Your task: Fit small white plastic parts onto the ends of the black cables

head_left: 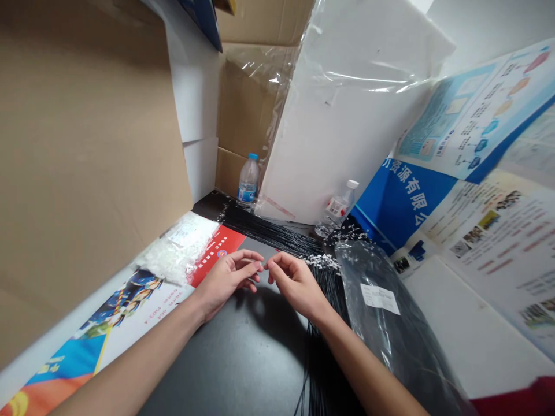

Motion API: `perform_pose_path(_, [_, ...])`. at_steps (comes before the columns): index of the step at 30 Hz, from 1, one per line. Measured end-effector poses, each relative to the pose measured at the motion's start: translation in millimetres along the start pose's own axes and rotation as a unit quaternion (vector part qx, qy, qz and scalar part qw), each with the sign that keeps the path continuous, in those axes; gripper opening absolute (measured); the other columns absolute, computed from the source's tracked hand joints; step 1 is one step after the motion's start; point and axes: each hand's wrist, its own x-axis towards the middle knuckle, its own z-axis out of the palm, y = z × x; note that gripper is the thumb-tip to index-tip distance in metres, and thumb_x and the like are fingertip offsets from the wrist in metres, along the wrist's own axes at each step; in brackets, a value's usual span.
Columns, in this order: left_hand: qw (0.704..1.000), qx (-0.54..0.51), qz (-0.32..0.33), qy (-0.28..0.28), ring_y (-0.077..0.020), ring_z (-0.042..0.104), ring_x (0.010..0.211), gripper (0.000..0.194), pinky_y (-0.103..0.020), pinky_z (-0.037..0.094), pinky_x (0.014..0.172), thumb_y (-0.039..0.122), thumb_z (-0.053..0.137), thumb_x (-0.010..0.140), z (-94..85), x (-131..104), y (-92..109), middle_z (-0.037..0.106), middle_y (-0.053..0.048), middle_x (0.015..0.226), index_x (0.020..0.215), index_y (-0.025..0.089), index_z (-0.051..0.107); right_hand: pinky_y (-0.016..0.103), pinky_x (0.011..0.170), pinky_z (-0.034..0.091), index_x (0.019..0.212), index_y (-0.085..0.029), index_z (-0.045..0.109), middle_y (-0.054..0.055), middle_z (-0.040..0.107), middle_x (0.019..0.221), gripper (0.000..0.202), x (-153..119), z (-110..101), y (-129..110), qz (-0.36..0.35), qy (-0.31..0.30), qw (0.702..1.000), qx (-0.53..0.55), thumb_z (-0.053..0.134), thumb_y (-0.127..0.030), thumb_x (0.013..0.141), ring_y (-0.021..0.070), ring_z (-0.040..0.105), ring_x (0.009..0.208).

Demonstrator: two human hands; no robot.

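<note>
Head view: left hand (224, 282) and right hand (300, 284) nearly touch, thumbs curled toward forefingers, whether pinching anything I cannot tell, apparently fine fingertip work calling for steadiness, black wires (332, 289) at three o'clock, bagged white pieces (171, 251) at nine.

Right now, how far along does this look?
Partly done, I'd say: the black wires beside the right hand have white ends. Its fingertips nearly meet the left hand's; anything pinched is too small to see. The bag of white pieces looks full; how much is left, I can't tell.
</note>
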Motion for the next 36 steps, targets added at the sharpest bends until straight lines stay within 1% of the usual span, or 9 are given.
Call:
perform_pose_path(6, [0.999,0.032,0.007,0.042,-0.0101,0.06,0.067,0.033,-0.025,0.049,0.071,0.031,0.082,0.067,1.5,1,0,0.067,-0.001,0.079,0.092,0.013,0.068,0.02,0.051,0.035,0.08,-0.016,0.059,-0.001,0.058,0.065,0.027,0,-1,3,0.004,0.009,1.0,-0.008,0.052,-0.04,0.09,0.0088,0.047,0.055])
perform_pose_path(10, [0.995,0.065,0.03,0.064,-0.0099,0.059,0.062,0.028,-0.025,0.047,0.069,0.031,0.08,0.068,-0.3,2,1,0.067,-0.001,0.075,0.088,0.013,0.07,0.02,0.052,0.035,0.079,-0.016,0.06,0.0,0.059,0.066,0.027,0,-1,-2,0.007,0.006,1.0,-0.023,0.053,-0.041,0.09,0.0093,0.049,0.057])
perform_pose_path(21, [0.998,0.052,-0.001,0.044,-0.0134,0.061,0.072,0.034,-0.029,0.05,0.075,0.034,0.081,0.067,-0.2,2,-3,0.069,-0.004,0.086,0.095,0.016,0.076,0.02,0.053,0.04,0.082,-0.016,0.064,0.001,0.065,0.069,0.02,2,1,-2,0.006,0.01,0.998,-0.066,0.055,-0.032,0.089,0.0099,0.055,0.059])
perform_pose_path(23, [0.998,0.043,-0.005,0.04,-0.0133,0.06,0.073,0.035,-0.029,0.05,0.076,0.034,0.083,0.065,1.4,0,-2,0.069,-0.004,0.085,0.094,0.016,0.075,0.02,0.053,0.041,0.081,-0.016,0.065,0.001,0.067,0.069,0.016,1,-5,-8,-0.026,0.015,0.994,-0.107,0.055,-0.027,0.089,0.0099,0.057,0.059])
perform_pose_path(26, [1.0,0.008,-0.012,0.026,-0.0127,0.059,0.073,0.037,-0.029,0.05,0.075,0.031,0.085,0.064,5.1,-2,1,0.067,-0.002,0.081,0.095,0.015,0.074,0.021,0.057,0.044,0.084,-0.018,0.068,0.0,0.069,0.07,0.011,-6,-25,-32,-0.125,0.027,0.969,-0.211,0.057,-0.019,0.088,0.0099,0.059,0.059])
perform_pose_path(30, [0.998,-0.049,-0.03,-0.014,-0.0123,0.059,0.073,0.031,-0.028,0.051,0.073,0.028,0.087,0.064,9.9,-7,4,0.065,-0.002,0.08,0.088,0.014,0.073,0.023,0.064,0.049,0.096,-0.02,0.068,0.003,0.071,0.083,0.014,-25,-51,-72,-0.312,0.149,0.877,-0.335,0.055,-0.015,0.091,0.012,0.064,0.07])
perform_pose_path(33, [0.996,-0.066,-0.042,-0.042,-0.0121,0.06,0.071,0.029,-0.028,0.05,0.072,0.027,0.087,0.063,11.4,-10,6,0.067,-0.004,0.082,0.084,0.012,0.074,0.023,0.064,0.05,0.103,-0.021,0.067,0.005,0.071,0.091,0.02,-32,-50,-81,-0.403,0.192,0.816,-0.367,0.055,-0.011,0.091,0.012,0.066,0.073])
perform_pose_path(34, [0.995,-0.069,-0.043,-0.049,-0.0117,0.059,0.07,0.028,-0.027,0.05,0.071,0.027,0.087,0.063,11.3,-10,7,0.067,-0.004,0.081,0.084,0.012,0.074,0.022,0.063,0.05,0.103,-0.021,0.068,0.005,0.071,0.092,0.02,-31,-46,-78,-0.406,0.185,0.816,-0.366,0.056,-0.011,0.091,0.0115,0.065,0.072])
perform_pose_path(36, [0.994,-0.073,-0.041,-0.064,-0.0105,0.059,0.069,0.026,-0.025,0.049,0.069,0.027,0.087,0.064,9.8,-11,9,0.067,-0.003,0.079,0.082,0.013,0.075,0.021,0.06,0.048,0.101,-0.019,0.068,0.004,0.071,0.089,0.016,-27,-35,-66,-0.374,0.148,0.847,-0.348,0.055,-0.015,0.092,0.0102,0.063,0.068])
